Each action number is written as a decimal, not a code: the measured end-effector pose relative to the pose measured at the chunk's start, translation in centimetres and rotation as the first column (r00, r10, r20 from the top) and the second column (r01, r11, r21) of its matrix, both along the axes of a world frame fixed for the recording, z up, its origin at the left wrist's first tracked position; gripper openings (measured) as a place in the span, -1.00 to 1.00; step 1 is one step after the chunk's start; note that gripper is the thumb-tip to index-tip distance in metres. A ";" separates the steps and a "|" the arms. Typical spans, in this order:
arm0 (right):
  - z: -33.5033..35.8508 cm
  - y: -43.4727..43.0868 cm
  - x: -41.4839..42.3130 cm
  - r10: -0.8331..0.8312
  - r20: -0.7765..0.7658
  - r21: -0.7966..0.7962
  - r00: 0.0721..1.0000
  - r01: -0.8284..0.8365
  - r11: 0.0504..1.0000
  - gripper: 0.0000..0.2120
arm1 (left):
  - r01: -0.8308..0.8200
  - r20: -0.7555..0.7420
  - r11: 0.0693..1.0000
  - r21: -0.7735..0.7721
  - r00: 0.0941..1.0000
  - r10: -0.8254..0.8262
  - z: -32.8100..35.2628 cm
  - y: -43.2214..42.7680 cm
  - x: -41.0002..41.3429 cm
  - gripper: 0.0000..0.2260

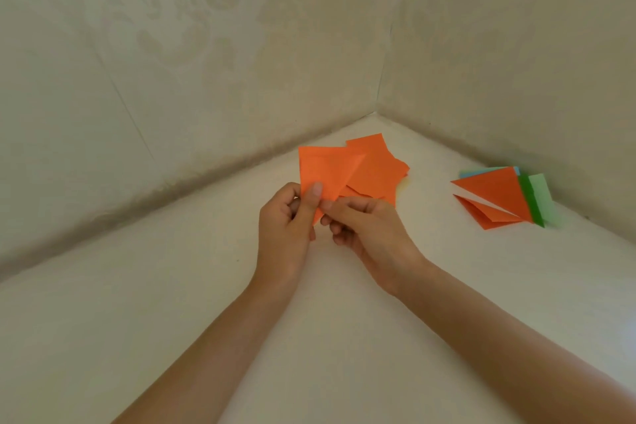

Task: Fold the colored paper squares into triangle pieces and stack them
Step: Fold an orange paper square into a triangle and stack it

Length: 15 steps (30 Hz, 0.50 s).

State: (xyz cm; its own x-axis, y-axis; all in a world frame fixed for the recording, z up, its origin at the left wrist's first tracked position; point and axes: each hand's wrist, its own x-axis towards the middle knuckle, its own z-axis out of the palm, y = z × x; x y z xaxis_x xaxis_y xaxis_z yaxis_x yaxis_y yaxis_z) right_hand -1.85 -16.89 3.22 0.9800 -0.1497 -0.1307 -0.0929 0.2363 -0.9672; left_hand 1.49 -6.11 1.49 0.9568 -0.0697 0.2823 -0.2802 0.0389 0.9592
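Note:
I hold an orange paper piece up above the white surface, with a diagonal fold across it. My left hand pinches its lower left edge, thumb on the front. My right hand pinches the lower corner from the right, fingers curled. Behind the held piece, loose orange paper squares lie spread near the corner. To the right lies a stack of folded triangle pieces, orange on top, with green and light blue pieces showing beneath.
The white surface meets two patterned beige walls that join in a corner just behind the papers. The stack sits close to the right wall.

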 end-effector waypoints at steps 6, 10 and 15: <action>0.7 -2.5 0.9 -0.208 0.030 0.136 0.978 0.202 0.970 -0.86 | 0.003 0.020 0.999 0.035 1.000 -0.004 0.0 0.1 -0.1 -0.64; 1.2 -4.3 1.1 -0.283 0.058 0.149 0.957 0.272 0.951 -0.87 | 0.022 0.007 0.999 0.045 1.000 -0.023 -0.1 0.0 -0.2 -0.64; 1.5 -5.7 1.3 -0.325 0.055 0.174 0.944 0.312 0.934 -0.87 | 0.002 -0.010 0.997 0.071 1.000 -0.001 -0.1 0.4 -0.3 -0.67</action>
